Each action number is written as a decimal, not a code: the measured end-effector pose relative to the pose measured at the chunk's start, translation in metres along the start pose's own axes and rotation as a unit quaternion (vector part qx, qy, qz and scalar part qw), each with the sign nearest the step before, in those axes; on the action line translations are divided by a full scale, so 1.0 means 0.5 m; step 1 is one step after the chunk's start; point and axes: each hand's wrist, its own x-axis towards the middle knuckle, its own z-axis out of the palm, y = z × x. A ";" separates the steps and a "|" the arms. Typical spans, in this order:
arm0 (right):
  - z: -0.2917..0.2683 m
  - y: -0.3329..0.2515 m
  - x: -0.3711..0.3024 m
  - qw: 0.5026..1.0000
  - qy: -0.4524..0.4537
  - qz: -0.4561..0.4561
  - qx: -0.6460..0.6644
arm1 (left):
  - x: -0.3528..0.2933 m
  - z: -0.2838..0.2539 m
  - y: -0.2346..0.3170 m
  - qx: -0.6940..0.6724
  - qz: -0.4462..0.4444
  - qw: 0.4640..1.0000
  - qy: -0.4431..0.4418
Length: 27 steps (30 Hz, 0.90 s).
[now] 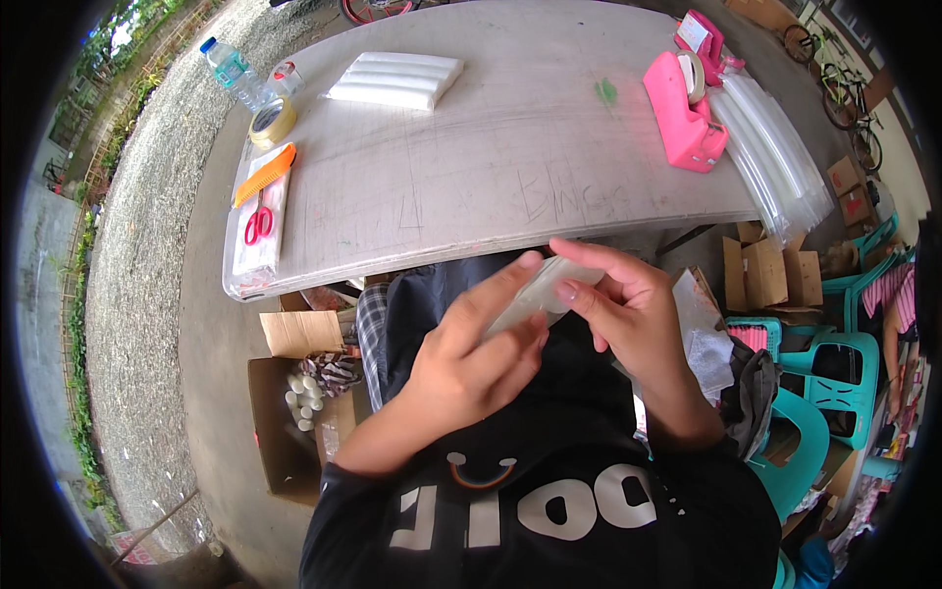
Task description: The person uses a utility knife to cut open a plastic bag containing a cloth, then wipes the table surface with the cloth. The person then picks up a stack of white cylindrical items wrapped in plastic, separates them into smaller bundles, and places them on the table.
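Note:
Both hands are raised just off the near edge of the grey table (442, 177). Between them is a small bundle of whitish, see-through plastic (535, 296), seemingly folded or rolled. My left hand (469, 355) grips its lower left side, thumb on top and fingers curled beneath. At the upper right end, my right hand (633, 312) pinches the plastic with its thumb, the index finger stretched along the far edge. Fingers cover part of the bundle. On the table beyond lies a pack of white plastic rolls (397, 79).
Pink tape dispensers (679, 123) and long clear plastic rolls (770, 147) lie at the right. Along the left are a water bottle (234, 74), yellowish tape (273, 123), an orange comb-like tool (265, 175) and red scissors (259, 224). A cardboard box (267, 452) and green chairs (844, 378) stand below.

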 end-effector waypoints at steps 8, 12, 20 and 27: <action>-0.010 0.026 -0.005 0.997 -0.052 -0.053 0.034 | 0.030 -0.031 0.005 0.036 0.004 0.994 -0.105; -0.012 0.072 -0.005 0.989 -0.076 -0.089 0.094 | 0.027 -0.029 -0.008 -0.019 -0.036 0.994 -0.105; -0.041 0.146 0.056 0.934 0.062 -0.194 -0.294 | 0.014 -0.043 -0.023 -0.047 -0.097 0.989 -0.104; -0.342 0.064 0.249 0.692 0.358 -0.310 -0.545 | 0.001 -0.097 -0.006 -0.131 -0.193 0.963 -0.137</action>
